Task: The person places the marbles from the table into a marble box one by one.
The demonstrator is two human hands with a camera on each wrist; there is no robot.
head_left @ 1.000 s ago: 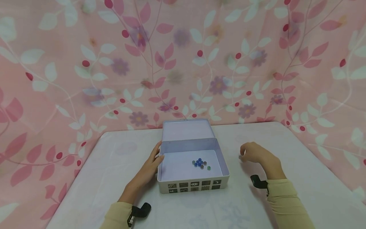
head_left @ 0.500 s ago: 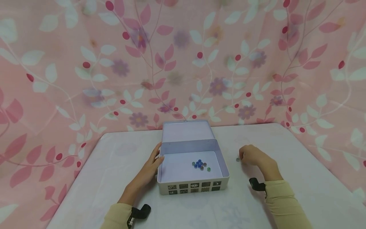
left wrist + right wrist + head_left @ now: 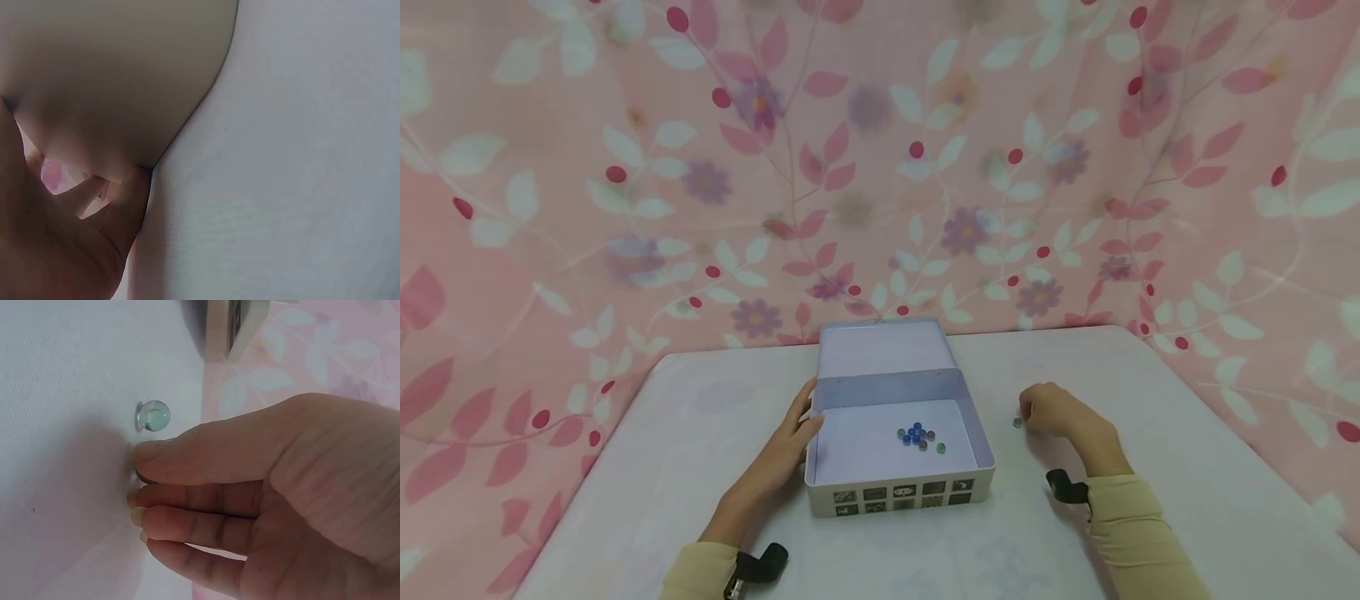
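Observation:
An open tin box (image 3: pixel 898 493) with a hinged lid (image 3: pixel 883 348) stands on the table. Inside it lies a cluster of blue, green and brownish glass marbles (image 3: pixel 917 435). My left hand (image 3: pixel 790 437) grips the box's left side, thumb at the rim and fingers along the outer wall. To the right of the box, my right hand (image 3: pixel 1060 410) is down at the tabletop. In the right wrist view, its thumb and forefinger pinch a small dark marble (image 3: pixel 145 479), mostly hidden by the thumb. A clear greenish marble (image 3: pixel 154 415) lies on the cloth just beside the thumb.
A white cloth covers the table (image 3: pixel 1000 542). Behind it hangs a pink curtain (image 3: pixel 880 167) with leaves and flowers, close to the raised lid. Dark wrist cameras (image 3: pixel 763 564) stick out from both sleeves.
The right hand has come down slightly toward the cloth, and the loose marble shows beside its fingertips. The left hand keeps its hold on the box. The head view has shifted a little.

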